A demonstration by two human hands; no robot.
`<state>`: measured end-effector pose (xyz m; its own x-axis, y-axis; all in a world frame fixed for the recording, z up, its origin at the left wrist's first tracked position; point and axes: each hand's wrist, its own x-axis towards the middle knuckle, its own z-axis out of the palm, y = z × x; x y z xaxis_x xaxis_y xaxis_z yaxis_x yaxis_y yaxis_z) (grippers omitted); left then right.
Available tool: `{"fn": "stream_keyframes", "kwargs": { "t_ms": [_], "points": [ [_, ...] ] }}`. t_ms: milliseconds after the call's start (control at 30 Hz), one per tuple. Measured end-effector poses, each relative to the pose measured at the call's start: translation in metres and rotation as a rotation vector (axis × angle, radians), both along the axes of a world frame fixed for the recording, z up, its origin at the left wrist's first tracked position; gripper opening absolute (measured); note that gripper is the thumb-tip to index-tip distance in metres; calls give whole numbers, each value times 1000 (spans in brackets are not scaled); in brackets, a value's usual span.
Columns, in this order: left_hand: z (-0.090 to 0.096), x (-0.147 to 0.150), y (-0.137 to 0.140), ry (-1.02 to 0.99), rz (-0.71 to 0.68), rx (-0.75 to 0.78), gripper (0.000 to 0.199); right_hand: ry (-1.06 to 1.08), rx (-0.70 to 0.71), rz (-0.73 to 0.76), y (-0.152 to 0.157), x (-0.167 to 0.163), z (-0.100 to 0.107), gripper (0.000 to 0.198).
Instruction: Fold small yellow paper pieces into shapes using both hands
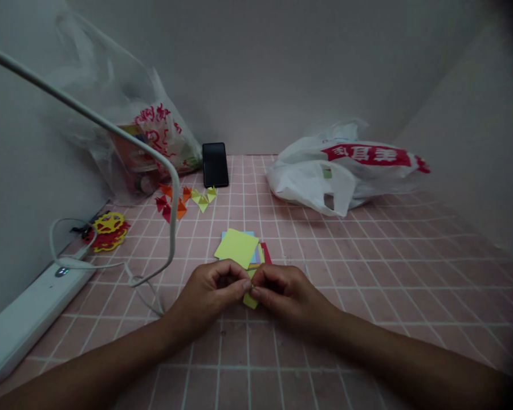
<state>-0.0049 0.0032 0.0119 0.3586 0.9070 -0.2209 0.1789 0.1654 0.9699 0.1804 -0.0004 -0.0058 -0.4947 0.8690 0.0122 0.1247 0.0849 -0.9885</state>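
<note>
Between the fingertips of both hands is a small folded piece of yellow-green paper (251, 300). My left hand (216, 289) pinches it from the left, thumb and forefinger pressed together. From the right, my right hand (282, 290) pinches it too, and the fingertips of the two hands meet. Part of the folded paper is hidden by the fingers. Just beyond the hands lies a stack of square coloured papers (237, 246), yellow-green on top, with blue, purple and red edges showing beneath.
Folded paper pieces in red, orange and yellow (202, 201) lie farther back, near a black phone (215, 165). Plastic bags stand at back left (162, 136) and back right (316, 176). A white cable (173, 228) arches over the left side above a white power strip (34, 313). Yellow and red cutouts (110, 223) lie nearby.
</note>
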Motion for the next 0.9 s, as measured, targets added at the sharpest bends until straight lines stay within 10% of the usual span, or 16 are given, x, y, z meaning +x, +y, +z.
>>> {"fn": "stream_keyframes", "kwargs": {
  "t_ms": [600, 900],
  "points": [
    [-3, 0, -1, -58, -22, -83, 24, 16, -123, -34, 1, 0, 5, 26],
    [-1, 2, -5, -90, -65, -9, 25, -108, 161, -91, -6, -1, 2, 27]
  ]
}}
